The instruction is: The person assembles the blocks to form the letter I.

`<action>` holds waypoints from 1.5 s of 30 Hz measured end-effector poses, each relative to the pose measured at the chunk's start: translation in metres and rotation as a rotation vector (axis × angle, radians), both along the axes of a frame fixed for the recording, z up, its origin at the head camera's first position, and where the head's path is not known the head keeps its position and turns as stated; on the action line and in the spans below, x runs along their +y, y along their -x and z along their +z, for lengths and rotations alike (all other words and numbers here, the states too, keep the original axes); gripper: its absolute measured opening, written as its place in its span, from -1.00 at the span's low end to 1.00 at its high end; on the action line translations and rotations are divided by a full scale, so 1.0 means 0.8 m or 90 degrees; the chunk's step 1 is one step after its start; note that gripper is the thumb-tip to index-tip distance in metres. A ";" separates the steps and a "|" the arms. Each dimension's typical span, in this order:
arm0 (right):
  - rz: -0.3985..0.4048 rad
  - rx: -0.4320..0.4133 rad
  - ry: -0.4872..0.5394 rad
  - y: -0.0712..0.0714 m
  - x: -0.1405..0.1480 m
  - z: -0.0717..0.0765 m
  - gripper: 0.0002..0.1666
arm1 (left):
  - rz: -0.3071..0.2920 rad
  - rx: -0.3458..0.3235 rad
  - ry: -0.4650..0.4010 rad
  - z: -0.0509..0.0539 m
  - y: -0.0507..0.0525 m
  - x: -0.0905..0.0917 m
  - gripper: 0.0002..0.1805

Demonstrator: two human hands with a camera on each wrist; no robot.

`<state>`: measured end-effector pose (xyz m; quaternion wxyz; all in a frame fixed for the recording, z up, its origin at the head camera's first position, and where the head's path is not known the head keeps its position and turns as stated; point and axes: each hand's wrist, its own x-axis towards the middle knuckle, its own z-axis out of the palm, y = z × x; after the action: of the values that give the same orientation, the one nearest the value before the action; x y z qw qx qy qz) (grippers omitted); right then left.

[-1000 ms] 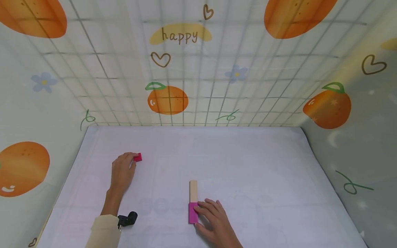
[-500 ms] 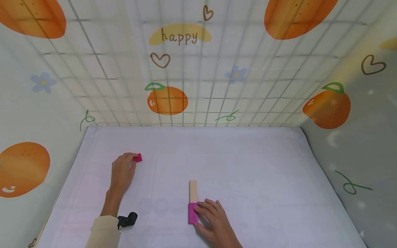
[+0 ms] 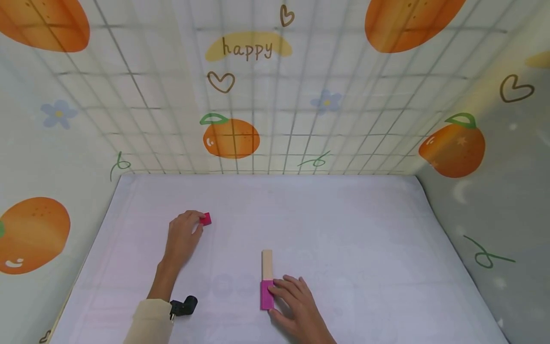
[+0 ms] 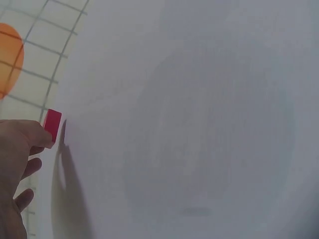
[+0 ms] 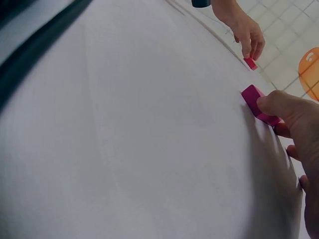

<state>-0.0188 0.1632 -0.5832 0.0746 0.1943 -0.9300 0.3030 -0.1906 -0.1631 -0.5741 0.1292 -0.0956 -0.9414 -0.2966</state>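
Note:
My left hand (image 3: 184, 239) pinches a small red block (image 3: 206, 219) between thumb and fingers on the left part of the table. The left wrist view shows the red block (image 4: 53, 122) at the fingertips, beside its shadow. Nearer the front, my right hand (image 3: 298, 303) grips a magenta block (image 3: 266, 296) from its right side. In the right wrist view the thumb lies against this magenta block (image 5: 252, 99). A plain wooden block (image 3: 267, 264) lies end to end with it on the far side, in line; whether they are joined cannot be told.
A white cloth covers the table (image 3: 365, 239). Behind it rises a gridded curtain (image 3: 283, 134) printed with oranges, and similar curtains flank both sides. A black camera mount (image 3: 185, 306) sits on my left wrist, by the beige sleeve (image 3: 150, 322).
Over the last half second my left hand has slid to the right with the red block, toward the middle. The right hand, the magenta block and the wooden block stay put.

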 end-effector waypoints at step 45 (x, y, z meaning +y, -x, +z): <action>0.003 -0.051 -0.012 0.000 -0.001 0.007 -0.43 | -0.249 0.004 0.061 0.007 -0.014 0.143 -0.76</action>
<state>-0.0188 0.1626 -0.5777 0.0344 0.1850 -0.9346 0.3017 -0.1798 -0.0484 -0.5689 0.0672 -0.2836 -0.9176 -0.2705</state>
